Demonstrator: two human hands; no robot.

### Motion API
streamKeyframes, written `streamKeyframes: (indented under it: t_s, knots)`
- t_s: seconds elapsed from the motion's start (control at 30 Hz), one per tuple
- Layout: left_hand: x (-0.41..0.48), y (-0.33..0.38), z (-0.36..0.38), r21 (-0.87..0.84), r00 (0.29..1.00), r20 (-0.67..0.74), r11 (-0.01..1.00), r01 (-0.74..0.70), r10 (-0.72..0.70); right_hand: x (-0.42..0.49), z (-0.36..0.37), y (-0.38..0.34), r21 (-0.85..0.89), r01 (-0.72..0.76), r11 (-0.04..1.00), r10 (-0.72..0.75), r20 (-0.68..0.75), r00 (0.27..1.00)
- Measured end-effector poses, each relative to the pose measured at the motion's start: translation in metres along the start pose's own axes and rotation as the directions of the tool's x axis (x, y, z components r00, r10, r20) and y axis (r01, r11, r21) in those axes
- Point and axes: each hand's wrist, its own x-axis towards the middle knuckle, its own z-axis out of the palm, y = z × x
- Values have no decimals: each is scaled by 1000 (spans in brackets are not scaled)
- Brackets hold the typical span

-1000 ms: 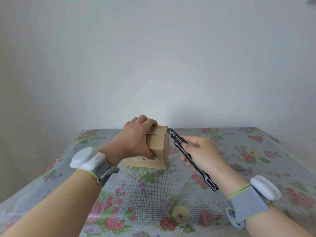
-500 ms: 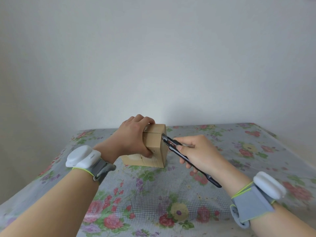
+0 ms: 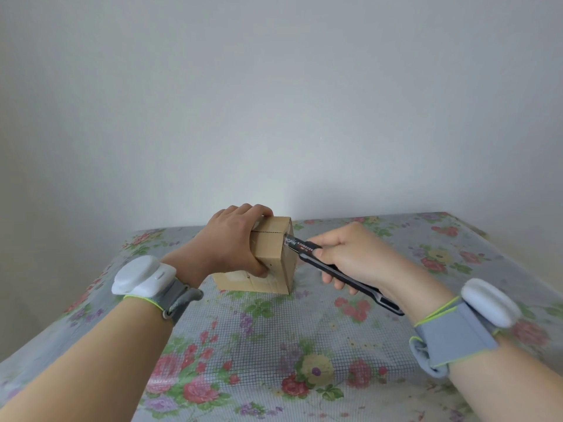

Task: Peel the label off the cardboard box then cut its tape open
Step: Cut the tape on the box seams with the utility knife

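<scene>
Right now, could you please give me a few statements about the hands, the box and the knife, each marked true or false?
1. The left hand grips the box from above. True.
2. The right hand holds scissors. False: it holds a black knife.
3. The knife's front end reaches the box's right side. True.
4. The box stands on bare wood. False: it stands on a flowered tablecloth.
</scene>
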Motion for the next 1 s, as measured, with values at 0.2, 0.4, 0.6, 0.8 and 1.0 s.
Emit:
streamKeyframes:
  t_s: [0.2,0.4,0.6,0.8,1.0]
  knots:
    - [1,-1,-1,-35,1000,-7,999,10,-11,-6,7,5,-34,24,999,-24,0,1000]
    - [-5,-3,8,26,990,-138,1000,-17,20,-2,1,11,70,0,998,3,-52,999]
    - [-2,2,7,-23,986,-162,999,-30,26,1,-5,21,202,-46,978,61,-71,996]
    - [-1,9,1,-6,985,-172,1000,8,-9,2,-11,28,332,-45,942,109,-176,978]
    - [-3,18,-5,70,980,-197,997,19,-5,6,-11,40,383,-74,921,156,-189,969]
